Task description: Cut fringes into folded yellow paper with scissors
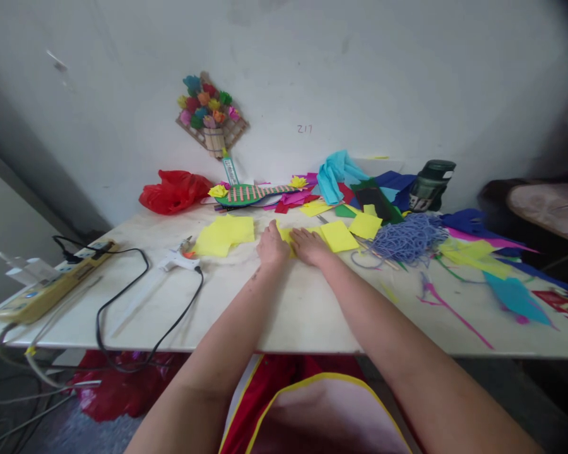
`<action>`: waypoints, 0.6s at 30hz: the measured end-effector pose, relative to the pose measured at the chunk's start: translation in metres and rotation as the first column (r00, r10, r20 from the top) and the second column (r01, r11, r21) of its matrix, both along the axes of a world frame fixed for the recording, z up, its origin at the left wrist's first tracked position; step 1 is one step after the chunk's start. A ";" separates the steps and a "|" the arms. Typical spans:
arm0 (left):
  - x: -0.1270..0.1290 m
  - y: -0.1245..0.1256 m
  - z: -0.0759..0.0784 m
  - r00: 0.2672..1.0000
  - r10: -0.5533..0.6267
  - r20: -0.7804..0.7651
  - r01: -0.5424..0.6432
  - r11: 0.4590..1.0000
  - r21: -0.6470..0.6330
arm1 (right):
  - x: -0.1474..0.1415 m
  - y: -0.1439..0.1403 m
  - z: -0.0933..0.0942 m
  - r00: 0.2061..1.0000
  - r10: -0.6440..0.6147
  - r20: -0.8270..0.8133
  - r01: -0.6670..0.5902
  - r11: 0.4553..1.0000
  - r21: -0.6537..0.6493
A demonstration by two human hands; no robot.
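Between my two hands a small piece of yellow paper (284, 234) lies on the table, partly hidden by the fingers. My left hand (272, 246) is closed at the paper's left edge, its fingers bent. Pressing flat on the right part of the paper is my right hand (309, 247), fingers stretched out. Larger yellow sheets (224, 234) lie left of my left hand. Folded yellow squares (339, 236) sit just right of my right hand, with scissors partly showing behind them.
A glue gun (177, 260) with its black cord and a power strip (61, 284) occupy the left side. Tangled purple string (407, 238), a dark bottle (431, 186) and coloured paper scraps spread at right. A green paper craft (255, 194) and red bag (175, 191) stand behind.
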State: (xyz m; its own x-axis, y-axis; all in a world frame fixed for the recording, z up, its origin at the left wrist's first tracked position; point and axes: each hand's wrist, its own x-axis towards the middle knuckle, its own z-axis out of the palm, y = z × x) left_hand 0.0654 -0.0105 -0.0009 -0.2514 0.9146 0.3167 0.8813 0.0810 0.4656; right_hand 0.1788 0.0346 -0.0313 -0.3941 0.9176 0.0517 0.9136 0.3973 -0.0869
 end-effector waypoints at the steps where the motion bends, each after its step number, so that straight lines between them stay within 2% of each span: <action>1: 0.001 0.000 -0.001 1.000 -0.014 -0.021 0.014 1.000 -0.003 | 0.000 0.000 0.000 1.000 0.001 0.003 -0.001 1.000 0.003; 12: -0.002 -0.004 -0.004 0.955 -0.178 -0.238 0.179 0.984 -0.019 | 0.001 -0.003 0.001 1.000 0.008 -0.018 -0.008 1.000 0.013; 18: -0.004 -0.001 -0.008 0.912 -0.322 -0.255 0.330 0.944 -0.010 | 0.002 -0.002 0.001 1.000 0.005 0.000 -0.005 1.000 0.003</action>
